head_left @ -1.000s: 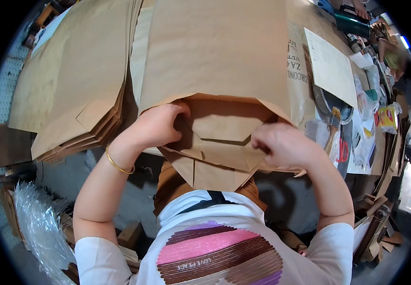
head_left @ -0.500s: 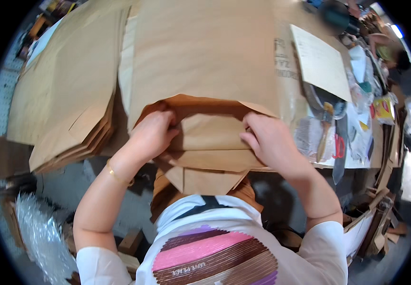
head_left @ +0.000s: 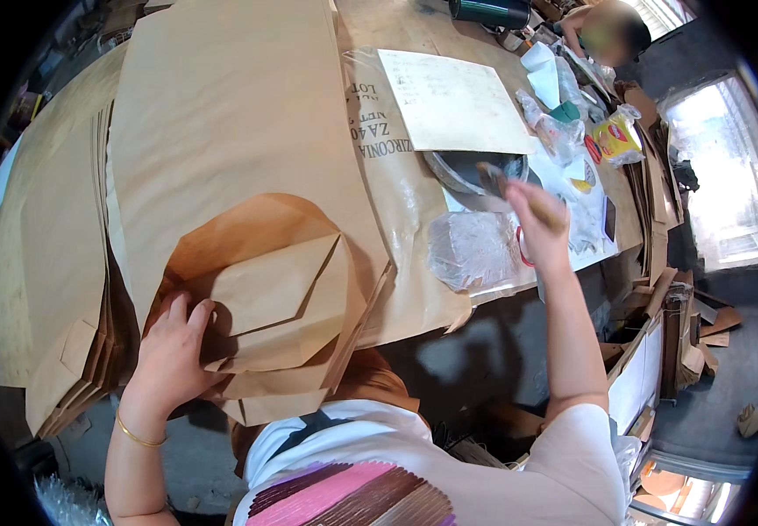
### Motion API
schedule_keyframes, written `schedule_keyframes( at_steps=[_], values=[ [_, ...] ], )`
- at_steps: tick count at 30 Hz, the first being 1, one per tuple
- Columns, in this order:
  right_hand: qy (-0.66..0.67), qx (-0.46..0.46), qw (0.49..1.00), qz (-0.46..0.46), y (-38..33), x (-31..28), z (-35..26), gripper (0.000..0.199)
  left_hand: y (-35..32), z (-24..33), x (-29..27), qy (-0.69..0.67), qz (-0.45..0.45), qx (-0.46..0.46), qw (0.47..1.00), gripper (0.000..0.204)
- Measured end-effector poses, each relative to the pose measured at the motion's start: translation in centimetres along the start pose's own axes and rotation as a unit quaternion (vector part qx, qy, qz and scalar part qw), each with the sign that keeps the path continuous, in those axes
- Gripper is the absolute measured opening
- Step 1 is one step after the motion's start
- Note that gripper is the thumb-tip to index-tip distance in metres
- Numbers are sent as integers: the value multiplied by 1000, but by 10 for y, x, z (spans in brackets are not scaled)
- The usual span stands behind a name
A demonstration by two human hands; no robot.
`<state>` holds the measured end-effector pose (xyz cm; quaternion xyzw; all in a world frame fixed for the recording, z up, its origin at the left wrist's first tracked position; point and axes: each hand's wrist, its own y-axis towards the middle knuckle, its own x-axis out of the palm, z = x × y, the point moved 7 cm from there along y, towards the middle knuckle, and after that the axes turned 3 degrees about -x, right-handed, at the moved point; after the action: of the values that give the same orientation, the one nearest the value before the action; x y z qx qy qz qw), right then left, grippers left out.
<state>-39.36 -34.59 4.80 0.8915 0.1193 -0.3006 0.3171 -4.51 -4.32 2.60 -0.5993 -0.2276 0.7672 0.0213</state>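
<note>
A brown paper bag (head_left: 238,114) lies on top of a stack on the table before me, its near end unfolded into a wide opening with a folded flap (head_left: 278,285) inside. At the left side of that opening, my left hand (head_left: 173,351) rests on the paper with fingers apart. My right hand (head_left: 544,230) is closed around the wooden handle of a brush (head_left: 494,180). The bristle end, blurred by motion, is at a grey bowl (head_left: 458,175). Part of the bowl is covered by a whitish board (head_left: 453,101).
Another stack of brown bags (head_left: 67,254) lies to the left. Right of the bag are a clear plastic-wrapped bundle (head_left: 475,250), red scissor handles (head_left: 523,247) and a yellow packet (head_left: 617,136). A dark green cylinder (head_left: 491,10) stands far back. Another person (head_left: 579,31) is at the far right.
My right hand has left the bag's opening and taken up the brush, carrying it to the bowl. My left hand stays at the bag's left side. The view has swung right.
</note>
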Motion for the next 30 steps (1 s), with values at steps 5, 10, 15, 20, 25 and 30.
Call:
schedule_keyframes(
  at_steps=[5, 10, 15, 20, 25, 30],
  values=[
    [13, 229, 973, -27, 46, 32, 83, 20, -1, -2, 6, -8, 28, -1, 1000, 85],
    [131, 235, 963, 2, 52, 2, 84, 18, -10, -6, 6, 17, 32, -23, 999, 76],
    [42, 84, 959, -267, 46, 7, 26, 21, -16, 4, -9, 35, 59, 4, 998, 73],
    [49, 117, 933, -336, 70, -15, 48, 21, -16, 10, -18, 13, 61, -65, 996, 112],
    [286, 293, 903, -130, 73, -41, 120, 17, -8, 14, -20, -49, 60, -48, 996, 113],
    [510, 293, 788, 180, 38, -12, 51, 17, -11, -8, -20, -147, 90, 21, 985, 114]
  ],
)
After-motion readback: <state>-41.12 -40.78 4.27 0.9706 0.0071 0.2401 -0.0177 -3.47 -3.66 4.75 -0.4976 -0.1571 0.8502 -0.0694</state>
